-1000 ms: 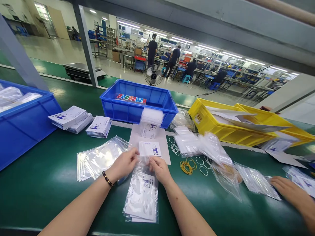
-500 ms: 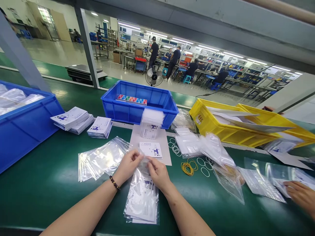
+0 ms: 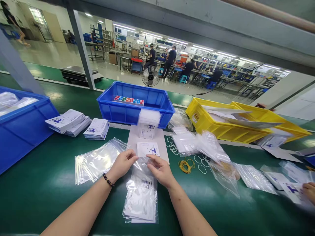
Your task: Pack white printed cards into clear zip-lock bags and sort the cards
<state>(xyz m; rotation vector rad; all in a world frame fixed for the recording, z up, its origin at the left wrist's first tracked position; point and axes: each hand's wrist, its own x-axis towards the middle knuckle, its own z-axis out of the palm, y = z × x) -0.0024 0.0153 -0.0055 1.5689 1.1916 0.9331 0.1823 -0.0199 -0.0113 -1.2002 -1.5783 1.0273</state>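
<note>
My left hand point(image 3: 124, 164) pinches the upper edge of a clear plastic bag point(image 3: 140, 168) between thumb and fingers. At the bag's other corner is my right hand point(image 3: 161, 169), its thumb and forefinger apart beside the plastic. Beneath the bag lies a pile of bagged white booklets point(image 3: 142, 203) with a purple print, partly seen through the plastic. Just beyond my fingertips, a small stack of white booklets point(image 3: 148, 149) rests on a grey board point(image 3: 165, 150). Flat empty bags point(image 3: 98, 159) lie fanned out left of my left hand.
A blue bin point(image 3: 135, 113) stands ahead, another blue bin point(image 3: 22, 127) at left, yellow bins point(image 3: 226, 126) at right. Booklet stacks point(image 3: 96, 128) sit left of centre. Rubber bands point(image 3: 184, 166) and bagged items point(image 3: 187, 141) lie right. Another person's hand point(image 3: 308, 191) works at far right.
My right thumb and forefinger have parted at the bag's edge; my left hand keeps its pinch. The other person's hand has shifted right, with booklets now beside it. The view has turned slightly.
</note>
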